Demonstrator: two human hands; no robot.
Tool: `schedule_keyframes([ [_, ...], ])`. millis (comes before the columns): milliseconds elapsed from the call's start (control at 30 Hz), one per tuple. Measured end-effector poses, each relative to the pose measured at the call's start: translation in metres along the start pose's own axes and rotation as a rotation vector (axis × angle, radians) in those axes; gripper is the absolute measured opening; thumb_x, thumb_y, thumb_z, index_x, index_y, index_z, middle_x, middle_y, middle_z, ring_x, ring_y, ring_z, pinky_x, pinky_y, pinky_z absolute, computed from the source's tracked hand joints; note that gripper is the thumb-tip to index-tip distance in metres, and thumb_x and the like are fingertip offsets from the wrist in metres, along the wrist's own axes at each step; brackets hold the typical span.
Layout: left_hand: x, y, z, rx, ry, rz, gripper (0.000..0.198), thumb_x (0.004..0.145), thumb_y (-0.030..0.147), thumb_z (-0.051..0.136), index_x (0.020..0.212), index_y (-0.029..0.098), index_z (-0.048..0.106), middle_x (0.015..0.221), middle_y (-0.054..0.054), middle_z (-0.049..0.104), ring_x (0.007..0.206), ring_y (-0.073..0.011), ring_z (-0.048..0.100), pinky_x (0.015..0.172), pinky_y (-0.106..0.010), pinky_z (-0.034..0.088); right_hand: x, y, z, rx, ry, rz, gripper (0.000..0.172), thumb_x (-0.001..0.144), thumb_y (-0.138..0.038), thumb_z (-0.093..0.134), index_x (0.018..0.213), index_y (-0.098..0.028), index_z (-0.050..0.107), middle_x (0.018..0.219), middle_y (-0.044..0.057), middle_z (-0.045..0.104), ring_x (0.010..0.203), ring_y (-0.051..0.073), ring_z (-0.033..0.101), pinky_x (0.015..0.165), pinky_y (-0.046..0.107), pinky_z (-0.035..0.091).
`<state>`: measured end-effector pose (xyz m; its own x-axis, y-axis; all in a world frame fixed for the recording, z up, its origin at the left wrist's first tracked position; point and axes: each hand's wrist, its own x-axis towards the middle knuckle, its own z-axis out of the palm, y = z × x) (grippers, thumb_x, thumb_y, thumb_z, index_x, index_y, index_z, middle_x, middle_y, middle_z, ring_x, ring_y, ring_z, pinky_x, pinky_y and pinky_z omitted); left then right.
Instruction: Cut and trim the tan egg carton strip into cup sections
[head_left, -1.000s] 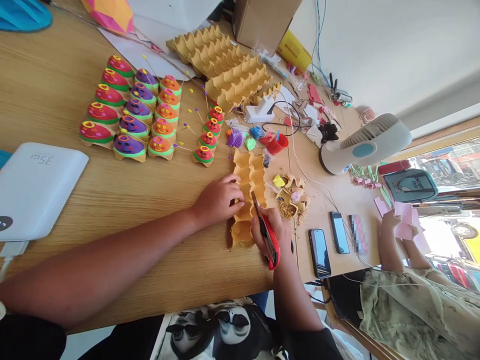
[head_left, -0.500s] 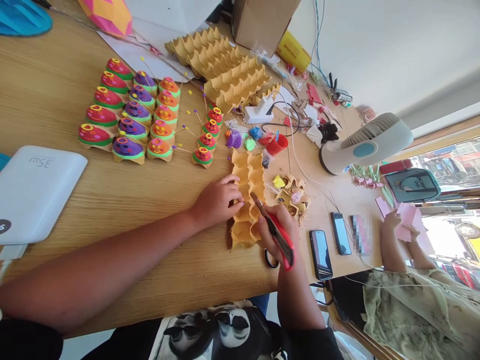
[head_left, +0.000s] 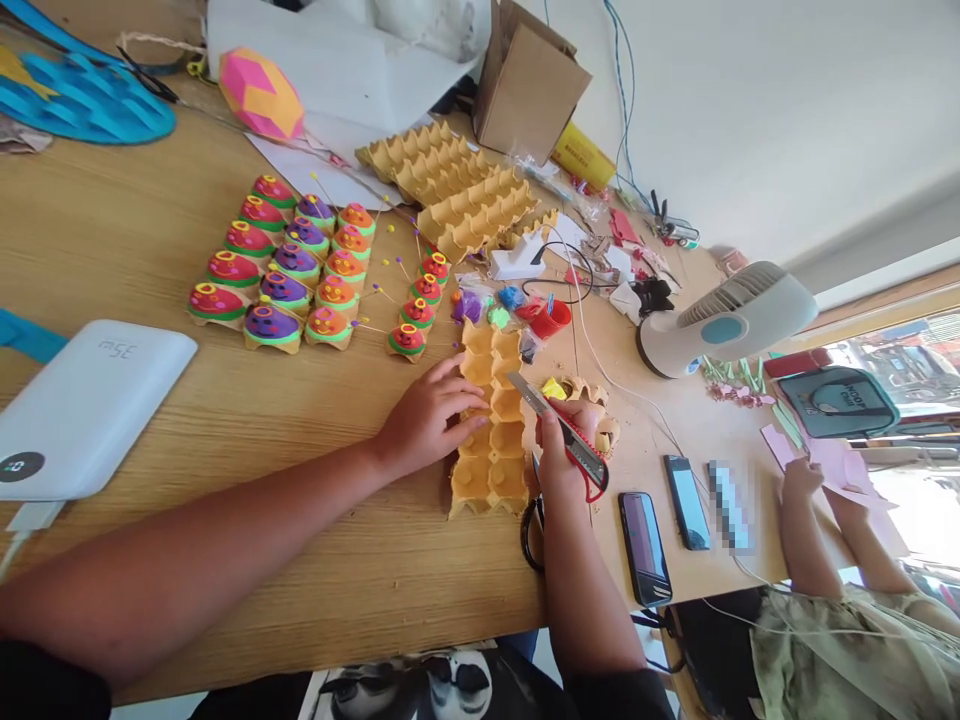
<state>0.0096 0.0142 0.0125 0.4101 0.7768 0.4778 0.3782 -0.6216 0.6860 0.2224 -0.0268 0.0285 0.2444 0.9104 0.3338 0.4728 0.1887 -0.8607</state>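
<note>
My left hand (head_left: 426, 414) rests flat, fingers spread, on the left side of a strip of yellow egg carton (head_left: 491, 470) lying on the wooden table (head_left: 225, 400). My right hand (head_left: 564, 445) grips a red utility knife (head_left: 574, 440); its blade points up-left over the carton's right edge. Black scissors (head_left: 529, 530) lie partly under my right wrist.
Rows of painted carton cups (head_left: 289, 270) stand to the upper left, with uncut cartons (head_left: 457, 195) and a cardboard box (head_left: 529, 90) behind. A white device (head_left: 82, 410) lies at left. A fan (head_left: 731, 315), two phones (head_left: 664, 520) and cut scraps (head_left: 592, 395) lie right. Another person's hands (head_left: 806, 480) hold pink paper.
My right hand lifted the knife from the carton's lower middle and swung it to the carton's right edge. The view tilted up. My left hand's fingers spread flatter.
</note>
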Motion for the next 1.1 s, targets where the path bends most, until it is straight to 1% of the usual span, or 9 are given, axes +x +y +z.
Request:
schedule_keyframes([
  [100,-0.002,0.005,-0.002,0.022,-0.019,-0.013,0.025,0.087,0.039,0.070,0.106,0.023,0.074,0.118,-0.007,0.070,0.139,-0.0345,0.042,0.117,-0.056,0.038,-0.001,0.000,0.002,0.053,0.064,0.044,0.023,0.089,-0.043,0.060,0.098,-0.022,0.059,0.071,-0.003,0.060,0.065,0.014,0.057,0.063,0.028,0.046],
  [200,-0.006,0.008,-0.002,0.042,-0.095,0.002,0.047,0.077,0.048,0.077,0.115,0.023,0.069,0.125,-0.009,0.065,0.141,-0.0380,0.039,0.117,-0.059,0.037,0.001,-0.001,0.003,0.072,0.072,0.062,0.023,0.089,-0.044,0.060,0.096,-0.022,0.059,0.070,-0.003,0.059,0.065,0.014,0.056,0.063,0.028,0.045],
  [300,-0.009,0.008,0.001,0.057,-0.123,0.025,0.060,0.072,0.047,0.080,0.124,0.021,0.063,0.131,-0.011,0.061,0.145,-0.0394,0.033,0.120,-0.059,0.033,0.003,-0.001,0.003,0.076,0.087,0.055,0.023,0.088,-0.044,0.061,0.095,-0.022,0.059,0.069,-0.003,0.059,0.065,0.014,0.056,0.062,0.028,0.045],
  [467,-0.008,0.006,0.004,0.086,-0.038,0.016,0.052,0.080,0.043,0.076,0.123,0.020,0.060,0.131,-0.010,0.063,0.149,-0.0376,0.028,0.124,-0.060,0.027,0.005,0.002,0.004,0.073,0.096,0.055,0.025,0.088,-0.045,0.062,0.094,-0.021,0.060,0.068,-0.003,0.059,0.065,0.015,0.057,0.062,0.028,0.045],
  [567,-0.007,0.005,0.004,0.070,-0.029,0.001,0.048,0.083,0.041,0.074,0.123,0.021,0.060,0.130,-0.008,0.064,0.149,-0.0362,0.029,0.123,-0.060,0.028,0.004,-0.001,0.004,0.052,0.085,0.034,0.024,0.089,-0.045,0.061,0.095,-0.022,0.060,0.071,-0.002,0.061,0.067,0.015,0.058,0.062,0.028,0.046],
  [700,-0.008,0.004,0.003,0.055,-0.076,-0.001,0.051,0.082,0.037,0.074,0.128,0.021,0.058,0.134,-0.009,0.063,0.150,-0.0368,0.026,0.121,-0.058,0.033,-0.002,-0.013,0.002,-0.064,0.071,-0.126,0.018,0.091,-0.040,0.058,0.095,-0.022,0.059,0.081,0.000,0.066,0.070,0.016,0.062,0.063,0.029,0.049],
  [833,-0.010,0.002,0.005,0.100,-0.067,0.015,0.052,0.080,0.030,0.073,0.129,0.022,0.058,0.137,-0.009,0.059,0.150,-0.0369,0.025,0.123,-0.058,0.028,-0.010,-0.020,-0.002,-0.219,-0.026,-0.307,0.010,0.088,-0.033,0.061,0.092,-0.024,0.061,0.076,-0.001,0.066,0.062,0.015,0.061,0.060,0.028,0.049],
  [967,-0.010,0.002,0.006,0.144,-0.015,-0.037,0.054,0.077,0.034,0.074,0.127,0.021,0.058,0.129,-0.011,0.060,0.139,-0.0368,0.037,0.119,-0.058,0.034,-0.010,-0.019,-0.003,-0.324,-0.135,-0.406,0.010,0.086,-0.032,0.060,0.093,-0.025,0.060,0.072,-0.001,0.066,0.059,0.016,0.061,0.058,0.029,0.048],
  [1100,-0.008,0.005,0.005,0.165,-0.062,-0.069,0.045,0.079,0.040,0.072,0.118,0.021,0.060,0.121,-0.010,0.062,0.121,-0.0325,0.051,0.108,-0.053,0.044,-0.008,-0.021,-0.003,-0.384,-0.202,-0.471,0.009,0.086,-0.032,0.060,0.093,-0.026,0.059,0.070,-0.001,0.065,0.058,0.017,0.060,0.057,0.029,0.047],
])
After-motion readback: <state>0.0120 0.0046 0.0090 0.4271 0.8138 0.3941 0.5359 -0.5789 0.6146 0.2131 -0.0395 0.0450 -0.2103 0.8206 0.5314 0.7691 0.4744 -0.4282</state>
